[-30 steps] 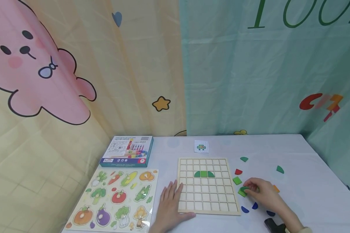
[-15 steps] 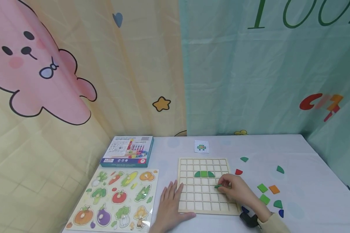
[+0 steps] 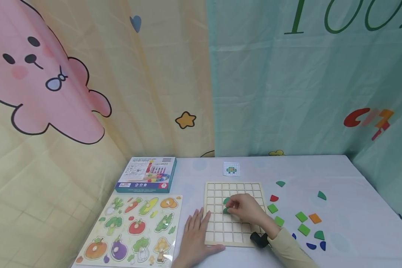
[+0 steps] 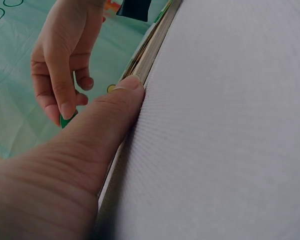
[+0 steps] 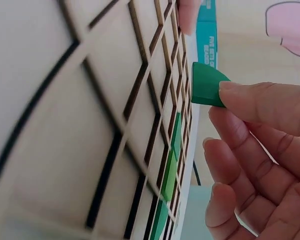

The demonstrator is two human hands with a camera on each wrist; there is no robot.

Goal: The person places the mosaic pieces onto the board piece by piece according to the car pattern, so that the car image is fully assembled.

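Observation:
My right hand point(image 3: 246, 209) pinches a dark green quarter-circle piece point(image 5: 205, 85) between thumb and index finger, over the upper left part of the wooden grid board point(image 3: 217, 236). The right wrist view shows the piece raised off the board. Set in the grid is a row with a light green square point(image 5: 169, 180) between two dark green quarter-circles; in the head view my right hand hides most of it. My left hand point(image 3: 195, 238) rests at the board's left side with fingers extended. Its thumb point(image 4: 112, 107) touches the front edge.
Right of the board lie several loose pieces: light green squares point(image 3: 301, 216), an orange square point(image 3: 315, 218), a red piece point(image 3: 274, 198), green quarter-circles point(image 3: 322, 195) and blue pieces point(image 3: 311, 246). A pattern card point(image 3: 231, 169) lies behind. Leftward are a vegetable puzzle point(image 3: 120, 242) and a box point(image 3: 145, 174).
My right hand has moved left from the loose pieces to above the board, carrying the green quarter-circle. My left hand has stayed in place.

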